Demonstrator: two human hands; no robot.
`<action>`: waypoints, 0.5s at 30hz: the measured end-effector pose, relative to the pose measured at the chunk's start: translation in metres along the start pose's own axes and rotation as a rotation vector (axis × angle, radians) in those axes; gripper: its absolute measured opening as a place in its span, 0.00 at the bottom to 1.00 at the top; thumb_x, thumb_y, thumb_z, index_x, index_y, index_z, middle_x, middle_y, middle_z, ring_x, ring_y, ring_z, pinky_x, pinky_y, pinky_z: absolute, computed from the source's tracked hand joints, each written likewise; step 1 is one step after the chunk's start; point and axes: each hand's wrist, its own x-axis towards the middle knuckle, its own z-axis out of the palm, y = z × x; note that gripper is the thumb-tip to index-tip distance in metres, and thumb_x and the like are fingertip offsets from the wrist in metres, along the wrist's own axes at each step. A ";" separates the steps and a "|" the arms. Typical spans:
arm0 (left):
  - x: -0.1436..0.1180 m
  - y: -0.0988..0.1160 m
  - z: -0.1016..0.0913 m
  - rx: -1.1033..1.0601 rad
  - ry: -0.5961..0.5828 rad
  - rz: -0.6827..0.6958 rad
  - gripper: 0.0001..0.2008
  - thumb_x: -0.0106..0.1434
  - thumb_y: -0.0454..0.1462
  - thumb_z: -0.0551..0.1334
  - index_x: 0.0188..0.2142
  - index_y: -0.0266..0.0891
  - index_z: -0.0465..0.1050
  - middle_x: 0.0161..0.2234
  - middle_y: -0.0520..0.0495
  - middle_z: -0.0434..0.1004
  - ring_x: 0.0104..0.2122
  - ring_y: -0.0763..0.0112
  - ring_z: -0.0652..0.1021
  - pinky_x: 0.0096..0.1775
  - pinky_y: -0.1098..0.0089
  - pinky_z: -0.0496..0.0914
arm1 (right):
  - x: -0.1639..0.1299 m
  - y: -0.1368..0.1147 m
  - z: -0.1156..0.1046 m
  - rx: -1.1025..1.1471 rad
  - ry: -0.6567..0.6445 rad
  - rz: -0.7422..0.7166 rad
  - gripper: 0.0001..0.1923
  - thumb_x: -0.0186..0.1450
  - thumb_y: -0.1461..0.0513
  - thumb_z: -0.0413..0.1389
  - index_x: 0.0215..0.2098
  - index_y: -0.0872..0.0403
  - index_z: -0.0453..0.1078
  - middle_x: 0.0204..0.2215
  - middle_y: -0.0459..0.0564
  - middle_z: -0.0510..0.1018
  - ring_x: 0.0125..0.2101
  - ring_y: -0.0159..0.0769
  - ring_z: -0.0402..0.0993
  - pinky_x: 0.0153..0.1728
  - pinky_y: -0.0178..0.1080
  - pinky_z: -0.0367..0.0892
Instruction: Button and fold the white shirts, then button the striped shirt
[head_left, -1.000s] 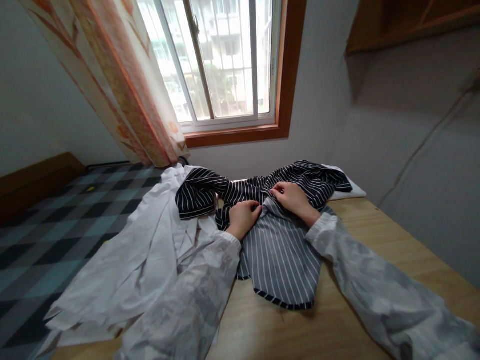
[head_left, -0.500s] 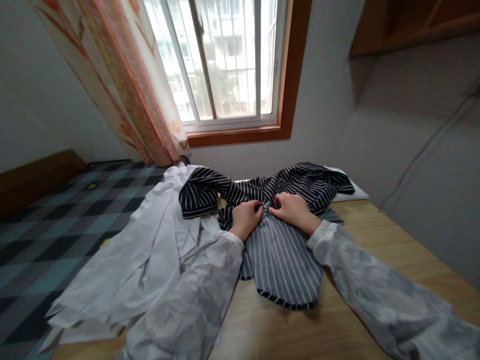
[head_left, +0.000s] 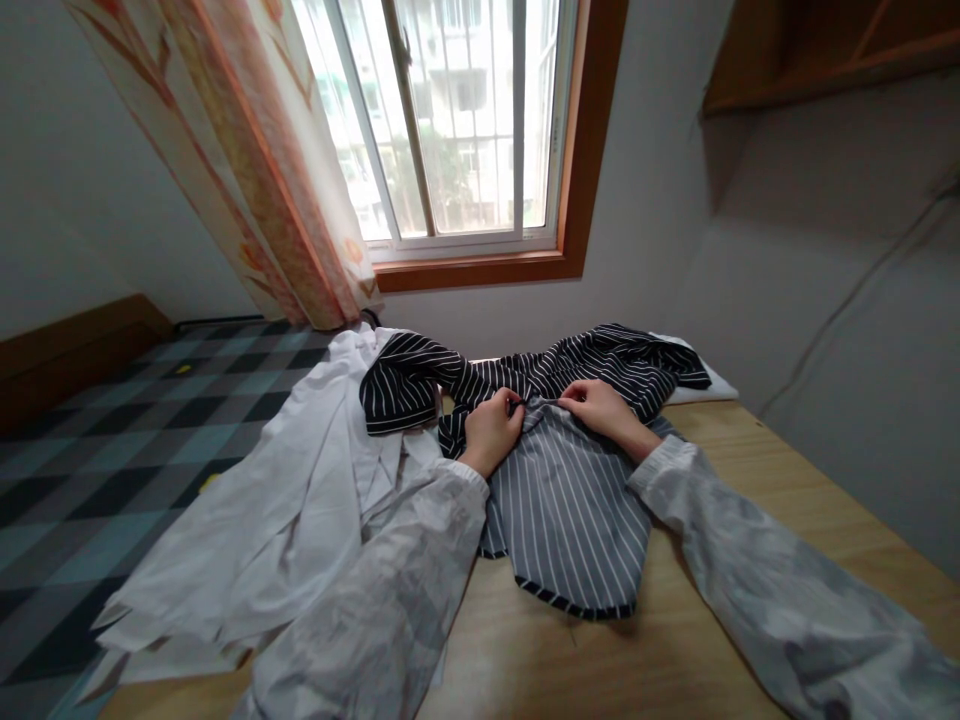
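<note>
A black garment with white stripes (head_left: 577, 505), its greyer inner side turned up at the front, lies spread over the wooden table. My left hand (head_left: 493, 432) is closed in a pinch on the fabric near the garment's middle. Just to the right, my right hand (head_left: 604, 410) pinches the same fabric between thumb and fingers. A short stretch of cloth runs between the two hands. The exact part held is too small to make out. Dark striped sleeve-like folds spread to both sides beyond my hands.
White cloth (head_left: 277, 520) drapes over the table's left side, partly under the striped garment. The wooden table (head_left: 510, 650) stands beside a bed with a checked cover (head_left: 97, 470). A window (head_left: 465, 130) with a curtain (head_left: 247, 150) is ahead; a wall shelf (head_left: 817, 60) hangs upper right.
My right hand has moved right and slightly up, away from my left, drawing the cloth between them out. My left hand stays almost in place.
</note>
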 end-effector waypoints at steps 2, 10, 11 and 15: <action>0.000 -0.001 0.001 -0.005 0.000 -0.009 0.09 0.74 0.43 0.65 0.50 0.46 0.80 0.38 0.49 0.86 0.40 0.60 0.85 0.39 0.67 0.68 | 0.005 0.010 0.001 0.096 0.039 0.000 0.08 0.68 0.57 0.63 0.36 0.52 0.83 0.36 0.51 0.88 0.37 0.40 0.82 0.41 0.38 0.69; 0.001 -0.005 0.005 -0.023 0.032 0.003 0.08 0.73 0.42 0.66 0.49 0.46 0.79 0.36 0.49 0.86 0.37 0.61 0.84 0.36 0.67 0.65 | 0.015 0.026 0.001 0.459 0.003 0.040 0.11 0.61 0.54 0.69 0.34 0.54 0.85 0.33 0.54 0.88 0.35 0.43 0.82 0.42 0.41 0.74; 0.001 -0.005 0.005 -0.017 0.032 0.001 0.08 0.73 0.42 0.66 0.48 0.46 0.80 0.36 0.49 0.86 0.37 0.60 0.84 0.36 0.67 0.65 | 0.016 0.029 0.000 0.486 -0.008 0.055 0.11 0.60 0.54 0.69 0.34 0.53 0.85 0.34 0.54 0.88 0.36 0.43 0.83 0.43 0.42 0.75; 0.001 -0.006 0.007 0.014 0.028 0.006 0.07 0.72 0.41 0.66 0.47 0.45 0.80 0.36 0.47 0.86 0.37 0.59 0.84 0.37 0.66 0.65 | 0.016 0.037 -0.004 0.552 0.010 0.150 0.12 0.57 0.54 0.71 0.35 0.53 0.86 0.36 0.55 0.89 0.39 0.46 0.84 0.48 0.45 0.75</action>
